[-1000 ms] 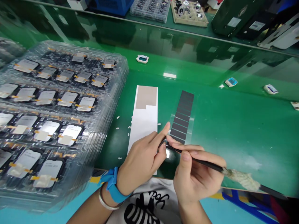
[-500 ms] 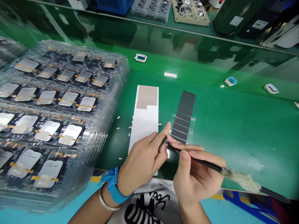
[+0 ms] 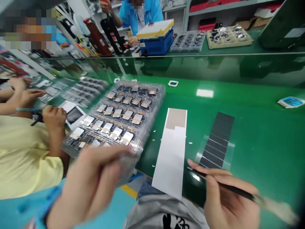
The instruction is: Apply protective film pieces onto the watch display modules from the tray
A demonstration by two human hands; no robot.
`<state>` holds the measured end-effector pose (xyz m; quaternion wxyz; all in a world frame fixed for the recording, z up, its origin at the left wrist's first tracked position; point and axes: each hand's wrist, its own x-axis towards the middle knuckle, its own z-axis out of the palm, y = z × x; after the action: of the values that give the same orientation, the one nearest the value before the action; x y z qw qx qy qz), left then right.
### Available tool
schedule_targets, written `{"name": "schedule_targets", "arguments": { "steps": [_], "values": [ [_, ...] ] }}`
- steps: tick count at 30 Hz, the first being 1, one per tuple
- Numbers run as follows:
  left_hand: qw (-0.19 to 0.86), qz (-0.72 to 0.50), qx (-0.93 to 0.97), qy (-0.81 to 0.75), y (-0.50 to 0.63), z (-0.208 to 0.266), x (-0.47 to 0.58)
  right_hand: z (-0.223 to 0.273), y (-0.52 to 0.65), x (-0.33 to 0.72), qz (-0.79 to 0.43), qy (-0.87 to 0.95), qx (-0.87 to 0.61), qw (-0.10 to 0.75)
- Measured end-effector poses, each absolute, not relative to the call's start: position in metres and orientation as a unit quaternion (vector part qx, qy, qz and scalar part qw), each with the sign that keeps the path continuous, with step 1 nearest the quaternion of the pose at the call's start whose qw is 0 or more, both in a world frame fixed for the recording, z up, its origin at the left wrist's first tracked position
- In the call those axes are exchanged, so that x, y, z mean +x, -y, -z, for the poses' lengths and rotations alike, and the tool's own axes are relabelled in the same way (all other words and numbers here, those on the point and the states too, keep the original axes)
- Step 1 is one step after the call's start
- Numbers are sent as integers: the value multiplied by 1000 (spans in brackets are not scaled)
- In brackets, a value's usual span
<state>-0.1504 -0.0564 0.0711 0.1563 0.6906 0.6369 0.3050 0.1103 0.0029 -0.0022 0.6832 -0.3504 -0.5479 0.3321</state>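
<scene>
My left hand (image 3: 92, 181) is raised over the near right corner of the clear tray stack (image 3: 152, 117). Its fingers are closed in a pinch around a blurred greyish thing (image 3: 127, 167) that I cannot make out. Rows of small silver-backed modules with orange tabs lie in the top tray. Low on the right, my right hand (image 3: 231, 194) grips a slim black tool (image 3: 235, 190) with pale wrapping near its rear end. The tool's tip points left, towards a long white sheet (image 3: 170, 159) with a beige patch. Beyond that hand lies a strip of black rectangles (image 3: 216, 136) on clear film.
Small white scraps (image 3: 153, 131) dot the green bench (image 3: 262, 143). Pale-framed watch-like pieces (image 3: 173, 83) lie towards the back. A shelf holds a blue box (image 3: 157, 41) and a parts tray (image 3: 228, 36). At left, a person in yellow (image 3: 30, 152) works beside the tray stack.
The view has turned left. My left hand has left the spot beside the tool's tip and moved left to the tray stack. My right hand still holds the tool near the black strip.
</scene>
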Motion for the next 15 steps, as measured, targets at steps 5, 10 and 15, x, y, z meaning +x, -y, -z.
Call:
{"name": "schedule_targets", "arguments": {
  "steps": [5, 10, 15],
  "values": [
    [80, -169, 708, -681, -82, -153, -187, 15, -7, 115, -333, 658, -358, 573],
    [143, -172, 692, -687, -181, -115, -216, 10, -11, 110, -273, 649, -356, 614],
    [148, -154, 685, -697, -212, -72, -235, 16, -5, 111, -307, 633, -349, 619]
  ]
}}
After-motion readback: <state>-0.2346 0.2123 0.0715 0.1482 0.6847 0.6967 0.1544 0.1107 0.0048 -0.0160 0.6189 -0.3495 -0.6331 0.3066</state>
